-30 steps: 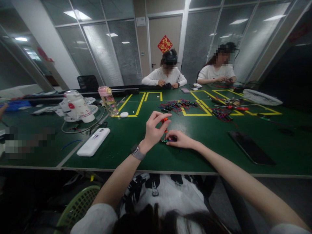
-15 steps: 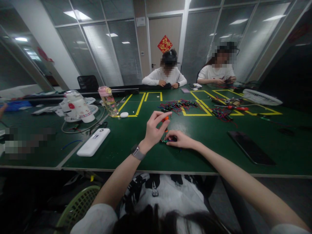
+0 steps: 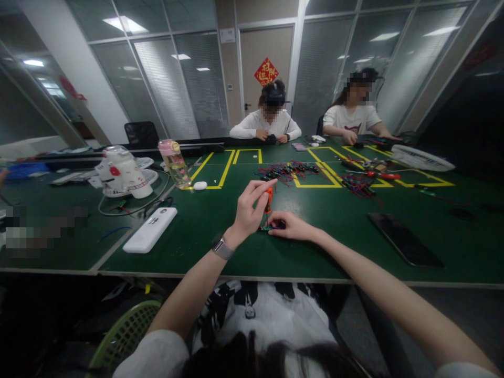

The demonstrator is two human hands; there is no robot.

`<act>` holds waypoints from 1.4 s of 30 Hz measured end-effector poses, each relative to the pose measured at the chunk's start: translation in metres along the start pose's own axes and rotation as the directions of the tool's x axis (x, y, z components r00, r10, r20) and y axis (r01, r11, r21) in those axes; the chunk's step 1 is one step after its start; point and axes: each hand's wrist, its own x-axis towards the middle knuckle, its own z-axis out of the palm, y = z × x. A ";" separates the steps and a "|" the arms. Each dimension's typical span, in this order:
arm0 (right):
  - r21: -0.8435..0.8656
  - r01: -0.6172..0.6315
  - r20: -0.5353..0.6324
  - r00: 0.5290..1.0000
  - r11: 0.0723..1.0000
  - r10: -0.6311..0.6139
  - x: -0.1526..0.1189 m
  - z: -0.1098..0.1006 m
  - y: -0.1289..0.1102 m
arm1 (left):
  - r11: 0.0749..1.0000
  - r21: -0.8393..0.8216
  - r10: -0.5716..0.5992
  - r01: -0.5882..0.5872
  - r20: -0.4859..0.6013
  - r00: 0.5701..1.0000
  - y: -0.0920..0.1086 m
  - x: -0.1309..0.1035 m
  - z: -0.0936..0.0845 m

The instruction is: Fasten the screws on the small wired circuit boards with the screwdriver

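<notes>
My left hand (image 3: pixel 252 206) is closed round an orange-handled screwdriver (image 3: pixel 269 199), with the forefinger stretched over the top of the handle. The screwdriver stands upright, its shaft pointing down at a small green circuit board (image 3: pixel 265 228) on the table. My right hand (image 3: pixel 290 226) rests on the tabletop and pinches the board's right side, where dark wires show. The fingertips cover part of the board, and the exact spot the tip touches is too small to make out.
A white power bank (image 3: pixel 150 230) lies left of my hands, a black phone (image 3: pixel 405 239) to the right. Ahead are piles of wired boards (image 3: pixel 289 170). A bottle (image 3: pixel 175 164) and a white toy-like machine (image 3: pixel 123 170) stand at left. Two people sit across the green table (image 3: pixel 220 257).
My left fingers have shifted slightly around the screwdriver, showing more of its handle. My right hand stays still. The person at the far right has sat back and spread their arms over the table.
</notes>
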 end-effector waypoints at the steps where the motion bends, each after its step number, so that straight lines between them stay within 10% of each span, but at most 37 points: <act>1: -0.001 0.002 0.000 1.000 1.000 -0.002 0.000 0.000 0.000 | 1.000 -0.015 -0.001 0.001 0.012 1.000 0.000 0.000 0.000; 42: -0.019 0.002 -0.006 1.000 1.000 -0.002 -0.001 -0.001 -0.001 | 0.997 -0.007 -0.082 0.082 0.012 0.997 -0.001 0.000 0.000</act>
